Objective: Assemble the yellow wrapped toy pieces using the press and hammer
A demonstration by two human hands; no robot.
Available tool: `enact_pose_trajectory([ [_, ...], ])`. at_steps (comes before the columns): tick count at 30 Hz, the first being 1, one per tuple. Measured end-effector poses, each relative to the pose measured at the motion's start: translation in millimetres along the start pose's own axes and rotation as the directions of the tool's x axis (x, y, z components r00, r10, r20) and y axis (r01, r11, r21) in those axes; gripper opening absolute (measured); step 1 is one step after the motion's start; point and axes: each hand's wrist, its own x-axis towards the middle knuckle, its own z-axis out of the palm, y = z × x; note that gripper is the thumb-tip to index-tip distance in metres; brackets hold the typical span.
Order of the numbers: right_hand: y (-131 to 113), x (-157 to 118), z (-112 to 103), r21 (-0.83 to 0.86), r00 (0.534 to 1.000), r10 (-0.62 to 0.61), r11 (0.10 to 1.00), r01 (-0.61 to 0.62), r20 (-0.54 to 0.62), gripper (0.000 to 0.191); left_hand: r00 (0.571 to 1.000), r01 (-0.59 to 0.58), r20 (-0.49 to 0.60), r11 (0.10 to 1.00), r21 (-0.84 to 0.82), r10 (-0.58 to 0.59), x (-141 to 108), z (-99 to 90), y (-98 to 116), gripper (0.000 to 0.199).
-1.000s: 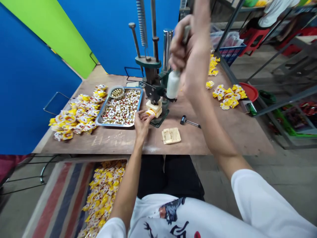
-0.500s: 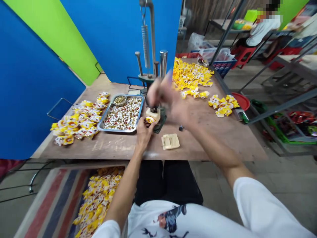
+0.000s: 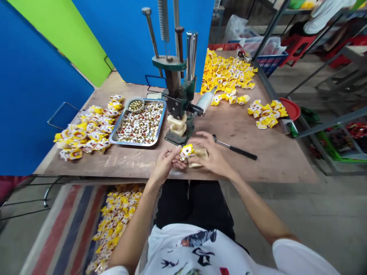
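Right hand (image 3: 210,154) dropping away from the press lever (image 3: 205,101) to join the left hand (image 3: 164,165) near the bench's (image 3: 266,160) near edge

The left hand is pinching a yellow-and-white foil packet (image 3: 187,152) from the left, while the right hand is curving its spread fingers over it from the right; whether those fingers are gripping it, I cannot tell. The packet is looking crumpled and is being held just above a small cream block (image 3: 200,157). The step in hand appears to be readying the packet off the press, and the next move seems to call for carrying it to the cream jig (image 3: 177,125) on the hand press (image 3: 174,72). Farther out, a black-handled hammer (image 3: 236,149) is lying right, a steel tray (image 3: 132,144) is sitting left, and yellow packets (image 3: 226,72) are heaping far right.
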Motion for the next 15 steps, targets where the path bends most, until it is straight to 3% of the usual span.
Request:
enact_pose_trajectory([
  [3, 6, -24, 11, -0.012, 0.999, -0.007, 1.000, 0.008, 0.043, 0.037, 0.989, 0.008, 0.145, 0.996, 0.093, -0.022, -4, 13.0, -6, 0.062],
  [5, 19, -29, 6, -0.063, 0.999, 0.021, 0.998, -0.019, 0.028, 0.037, 0.976, 0.006, 0.213, 0.988, 0.155, -0.040, -1, 18.5, -13, 0.064],
  [10, 53, -36, -3, -0.177, 0.994, 0.104, 0.979, -0.099, 0.023, 0.041, 0.979, 0.063, 0.178, 0.979, 0.193, -0.098, 11, 20.9, -30, 0.061],
  [15, 59, -44, 1, -0.191, 0.992, 0.119, 0.975, -0.111, 0.033, 0.042, 0.978, 0.099, 0.165, 0.978, 0.184, -0.130, 18, 15.4, -30, 0.061],
])
